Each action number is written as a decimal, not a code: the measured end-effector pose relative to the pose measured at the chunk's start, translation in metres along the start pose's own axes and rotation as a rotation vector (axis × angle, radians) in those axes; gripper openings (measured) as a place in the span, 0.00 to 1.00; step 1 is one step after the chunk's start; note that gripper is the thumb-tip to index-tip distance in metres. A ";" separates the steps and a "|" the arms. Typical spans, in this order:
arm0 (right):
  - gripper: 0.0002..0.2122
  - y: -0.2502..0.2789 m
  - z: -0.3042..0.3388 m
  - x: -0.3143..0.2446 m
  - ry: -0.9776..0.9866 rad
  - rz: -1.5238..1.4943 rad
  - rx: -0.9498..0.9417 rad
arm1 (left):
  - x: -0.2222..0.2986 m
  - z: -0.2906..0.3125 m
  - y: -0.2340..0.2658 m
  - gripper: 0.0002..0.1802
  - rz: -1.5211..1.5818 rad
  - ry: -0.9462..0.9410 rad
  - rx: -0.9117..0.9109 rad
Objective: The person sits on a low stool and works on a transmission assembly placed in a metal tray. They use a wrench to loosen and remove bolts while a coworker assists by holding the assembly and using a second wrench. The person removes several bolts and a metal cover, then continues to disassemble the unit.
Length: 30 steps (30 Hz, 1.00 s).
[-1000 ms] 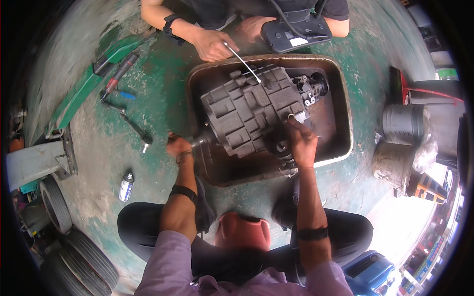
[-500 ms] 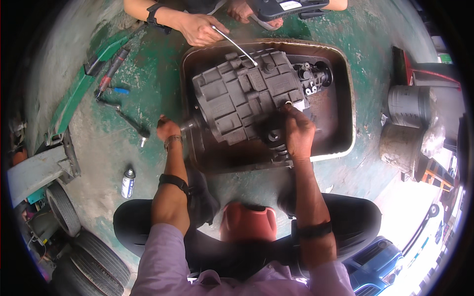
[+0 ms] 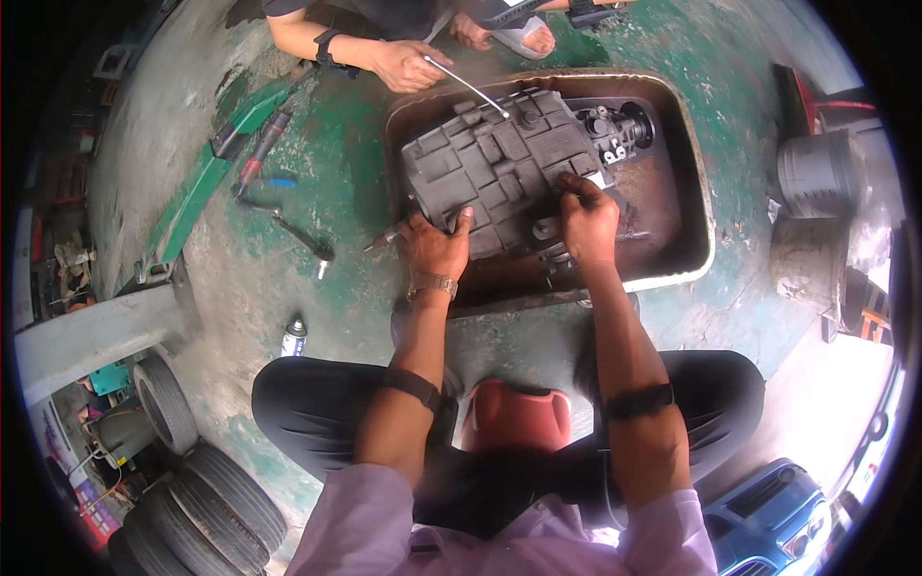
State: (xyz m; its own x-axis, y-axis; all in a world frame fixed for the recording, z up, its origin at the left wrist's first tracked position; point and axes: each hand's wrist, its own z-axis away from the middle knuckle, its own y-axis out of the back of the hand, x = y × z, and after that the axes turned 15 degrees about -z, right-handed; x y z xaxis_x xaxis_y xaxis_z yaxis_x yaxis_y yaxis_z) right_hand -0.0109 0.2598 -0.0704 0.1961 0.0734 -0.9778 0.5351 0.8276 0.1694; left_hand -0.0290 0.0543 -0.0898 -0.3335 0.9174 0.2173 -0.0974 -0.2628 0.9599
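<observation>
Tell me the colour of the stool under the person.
The stool is red; the head view shows it between the knees.

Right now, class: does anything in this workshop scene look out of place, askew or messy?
The grey ribbed gearbox lies tilted in the rusty metal tray, not square to its sides. Both hands, left hand and right hand, rest on it. Hand tools lie scattered across the worn green floor, and a small spray can stands there alone.

Bright daylight, soft shadows, strong fisheye edge bending.

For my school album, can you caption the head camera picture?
Both hands, left and right, grip a grey gearbox in a rusty tray.
</observation>
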 end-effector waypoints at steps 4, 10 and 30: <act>0.12 0.002 0.000 0.000 -0.060 0.074 -0.013 | 0.002 -0.014 0.008 0.46 -0.263 -0.090 -0.055; 0.12 0.001 0.000 0.000 -0.004 0.083 0.001 | -0.013 -0.028 0.003 0.46 -0.115 -0.235 -0.206; 0.13 0.001 -0.008 0.009 0.047 0.102 -0.020 | -0.025 -0.049 -0.004 0.43 -0.082 -0.443 -0.314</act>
State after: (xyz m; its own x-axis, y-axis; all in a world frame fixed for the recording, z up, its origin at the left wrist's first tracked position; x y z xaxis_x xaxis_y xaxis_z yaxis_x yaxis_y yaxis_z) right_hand -0.0150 0.2654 -0.0802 0.2098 0.1829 -0.9605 0.4974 0.8258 0.2659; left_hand -0.0660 0.0174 -0.1081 0.1071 0.9590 0.2624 -0.4043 -0.1991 0.8927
